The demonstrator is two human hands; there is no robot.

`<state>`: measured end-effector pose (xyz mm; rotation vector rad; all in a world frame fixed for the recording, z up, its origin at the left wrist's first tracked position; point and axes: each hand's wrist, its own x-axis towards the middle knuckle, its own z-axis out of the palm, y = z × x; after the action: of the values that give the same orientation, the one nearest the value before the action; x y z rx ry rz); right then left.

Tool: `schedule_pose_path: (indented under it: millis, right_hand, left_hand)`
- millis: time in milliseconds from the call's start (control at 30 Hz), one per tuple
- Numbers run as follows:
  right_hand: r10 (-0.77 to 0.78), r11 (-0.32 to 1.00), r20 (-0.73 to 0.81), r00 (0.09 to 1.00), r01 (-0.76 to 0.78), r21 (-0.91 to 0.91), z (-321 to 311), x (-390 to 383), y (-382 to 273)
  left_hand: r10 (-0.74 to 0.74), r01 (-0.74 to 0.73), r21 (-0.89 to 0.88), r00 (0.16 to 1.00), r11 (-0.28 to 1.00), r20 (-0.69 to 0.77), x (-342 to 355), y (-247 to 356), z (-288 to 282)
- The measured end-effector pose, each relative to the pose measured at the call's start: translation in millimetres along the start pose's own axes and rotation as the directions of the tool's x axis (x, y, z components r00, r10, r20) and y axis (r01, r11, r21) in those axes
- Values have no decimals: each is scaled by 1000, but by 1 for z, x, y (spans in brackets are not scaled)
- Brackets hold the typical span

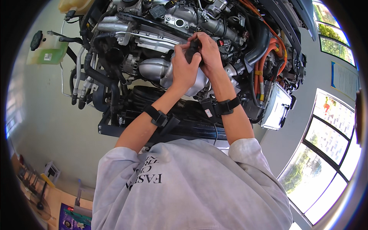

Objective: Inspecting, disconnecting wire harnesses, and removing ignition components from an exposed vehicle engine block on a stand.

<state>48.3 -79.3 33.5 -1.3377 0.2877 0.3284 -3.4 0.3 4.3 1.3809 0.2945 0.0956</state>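
Note:
Over the middle of an exposed vehicle engine (pixel 179 23), both hands are drawn close together around a dark, rounded black piece (pixel 193 50). My left hand (pixel 184 68) closes on its lower left side, thumb pointing up against it. My right hand (pixel 208 53) wraps it from the right, with the fingertips bent over its upper end. The fingers hide much of the piece, so its exact kind cannot be told. Beneath the hands lies a silver metal housing (pixel 153 69) with a rounded shape. Black straps with small boxes sit on both wrists.
Thick orange cables (pixel 264 73) and a curved black duct (pixel 257 48) run along the engine's right. A reservoir with green fluid (pixel 48 51) hangs at the left, beside black hoses (pixel 97 74). A black frame beam (pixel 191 130) crosses in front of my body. Tall windows (pixel 318 153) stand at right.

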Motion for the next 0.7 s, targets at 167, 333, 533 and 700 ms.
schedule_pose_path:
  millis: [167, 333, 533, 700]
  right_hand:
    - [-7, 999, -9, 1000, 8, 47, -3, -2, 1]
    - [-3, 998, -31, 1000, 5, 62, 0, -3, 1]
    - [-27, 998, -60, 998, 30, 54, 2, -2, 2]
    - [-46, 998, -52, 998, 48, 41, 3, -1, 4]
  left_hand:
    - [48, -47, 23, 999, 999, -14, -2, -4, 3]
    - [74, -74, 26, 997, 997, -14, -2, -5, 3]
    - [150, -147, 67, 988, 987, -37, -2, -9, 3]
    - [19, -20, 36, 1000, 999, 10, -3, 6, 0]
